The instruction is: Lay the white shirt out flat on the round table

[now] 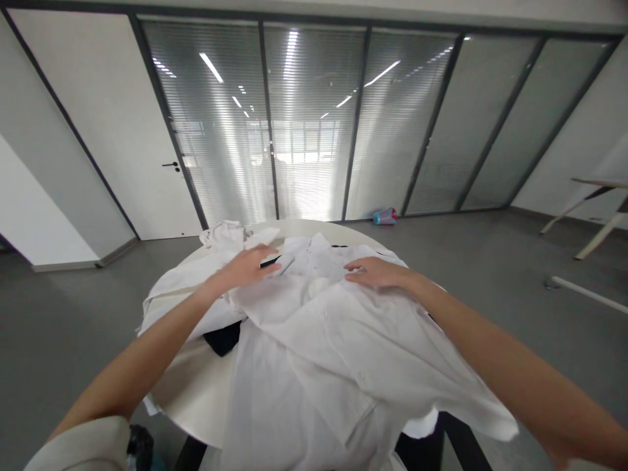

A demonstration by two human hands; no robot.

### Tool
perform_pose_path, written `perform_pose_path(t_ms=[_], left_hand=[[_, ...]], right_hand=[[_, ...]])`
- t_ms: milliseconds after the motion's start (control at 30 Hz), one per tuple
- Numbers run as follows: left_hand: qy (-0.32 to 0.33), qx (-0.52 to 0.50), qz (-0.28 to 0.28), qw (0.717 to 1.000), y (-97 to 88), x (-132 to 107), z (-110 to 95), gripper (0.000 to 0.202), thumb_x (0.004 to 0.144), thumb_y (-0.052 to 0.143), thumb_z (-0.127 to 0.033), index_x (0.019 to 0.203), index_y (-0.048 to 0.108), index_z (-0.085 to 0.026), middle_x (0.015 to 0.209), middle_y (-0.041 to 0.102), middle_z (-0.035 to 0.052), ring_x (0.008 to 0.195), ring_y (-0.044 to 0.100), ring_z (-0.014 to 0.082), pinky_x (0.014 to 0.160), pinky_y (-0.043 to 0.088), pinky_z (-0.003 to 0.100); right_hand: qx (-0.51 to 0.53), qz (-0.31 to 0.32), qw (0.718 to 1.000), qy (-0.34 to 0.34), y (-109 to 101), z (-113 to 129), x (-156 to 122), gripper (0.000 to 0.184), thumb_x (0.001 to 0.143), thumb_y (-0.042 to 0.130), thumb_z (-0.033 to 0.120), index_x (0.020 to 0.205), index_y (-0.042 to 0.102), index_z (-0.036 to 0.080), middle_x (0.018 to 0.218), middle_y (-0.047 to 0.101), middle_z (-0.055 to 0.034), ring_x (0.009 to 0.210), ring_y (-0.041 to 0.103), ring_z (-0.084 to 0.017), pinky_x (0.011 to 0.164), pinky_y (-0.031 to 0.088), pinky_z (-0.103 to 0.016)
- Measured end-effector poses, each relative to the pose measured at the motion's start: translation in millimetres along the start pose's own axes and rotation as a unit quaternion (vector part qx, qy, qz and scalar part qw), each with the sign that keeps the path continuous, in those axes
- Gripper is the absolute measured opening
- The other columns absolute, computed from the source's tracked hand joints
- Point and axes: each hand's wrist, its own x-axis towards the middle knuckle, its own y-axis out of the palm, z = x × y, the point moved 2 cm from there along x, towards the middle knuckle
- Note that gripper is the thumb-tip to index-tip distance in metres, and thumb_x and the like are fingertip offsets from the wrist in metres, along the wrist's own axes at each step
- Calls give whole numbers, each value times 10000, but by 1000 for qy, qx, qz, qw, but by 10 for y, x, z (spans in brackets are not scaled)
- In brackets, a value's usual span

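Note:
A white button-up shirt [314,340] lies spread over a round white table [196,386], its collar at the far side and its lower part hanging over the near edge. My left hand [252,265] is over the shirt's upper left, fingers stretched and apart; whether it touches the cloth I cannot tell. On the upper right of the shirt rests my right hand [375,271], its fingers extended and gripping nothing visible. Left of the shirt is a heap of other white cloth [191,284]. Something black, like dark fabric [223,339], shows between the two.
Glass partitions with blinds [309,131] and a white door [108,118] stand beyond the table. A blue and pink object [385,216] lies on the grey floor near the glass. Wooden furniture legs [601,232] are at the right. A dark bag-like item [140,445] is low at the left.

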Motion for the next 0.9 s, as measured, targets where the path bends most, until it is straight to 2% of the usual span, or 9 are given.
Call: perform_pose_path(t_ms=[133, 300, 367, 467, 533, 633, 700, 767, 900], left_hand=[[44, -42, 176, 982, 314, 20, -120, 363, 841, 604, -505, 1011, 668, -191, 1049, 691, 74, 905, 635, 230, 781, 452, 301], [58, -59, 119, 989, -7, -380, -366, 148, 877, 567, -339, 844, 625, -206, 841, 650, 18, 759, 584, 190, 673, 403, 276], [87, -106, 188, 973, -148, -587, -557, 166, 905, 576, -355, 855, 641, -211, 826, 657, 13, 733, 596, 175, 662, 416, 263], [141, -187, 322, 917, -226, -766, -786, 223, 974, 510, -339, 927, 686, -209, 852, 693, 31, 753, 641, 162, 688, 447, 241], [140, -189, 281, 930, -189, -704, -796, 272, 999, 462, -317, 945, 701, -199, 871, 700, 48, 777, 647, 162, 704, 451, 240], [107, -127, 100, 981, -40, -403, -609, 284, 991, 457, -326, 993, 709, -197, 990, 690, 70, 887, 635, 184, 789, 452, 268], [86, -95, 39, 991, 91, -162, -433, 283, 968, 486, -366, 1030, 703, -195, 1049, 681, 79, 951, 623, 207, 840, 441, 289], [62, -90, 89, 990, 231, 48, -279, 313, 940, 516, -433, 935, 704, -183, 937, 688, 65, 849, 622, 204, 764, 435, 276], [-34, -70, 277, 958, 407, 229, -122, 515, 884, 520, -575, 560, 543, -176, 565, 523, 14, 506, 439, 141, 513, 299, 280]], right_hand=[[-75, 4, 997, -20, 77, 186, -41, 290, 851, 631, 464, 836, 724, 189, 875, 732, -79, 792, 653, -231, 748, 470, -338], [-80, -178, 975, -106, -92, 344, -466, 373, 916, 577, 494, 696, 634, 198, 757, 649, -58, 780, 587, -212, 766, 410, -349], [-34, -111, 989, -90, -102, 424, -671, 415, 916, 570, 524, 659, 614, 201, 685, 621, -35, 696, 570, -188, 700, 410, -323], [16, 82, 996, -19, -61, 548, -866, 489, 948, 490, 553, 630, 606, 201, 577, 589, -4, 541, 525, -149, 549, 365, -281], [-12, 69, 998, -5, -89, 605, -848, 507, 971, 439, 540, 646, 626, 199, 591, 607, -16, 554, 540, -155, 551, 367, -283], [-91, -94, 990, -53, -191, 585, -615, 433, 982, 431, 480, 796, 702, 198, 814, 697, -72, 798, 628, -212, 753, 435, -320], [-116, -127, 983, -70, -223, 473, -398, 402, 989, 419, 457, 905, 723, 207, 979, 718, -96, 967, 639, -241, 879, 424, -339], [-125, -82, 989, -20, -210, 297, -194, 445, 988, 409, 499, 867, 722, 206, 969, 727, -105, 954, 651, -247, 863, 427, -334], [-121, 137, 973, 143, -90, -6, -20, 570, 884, 515, 644, 538, 587, 196, 641, 657, -71, 629, 611, -212, 637, 401, -307]])
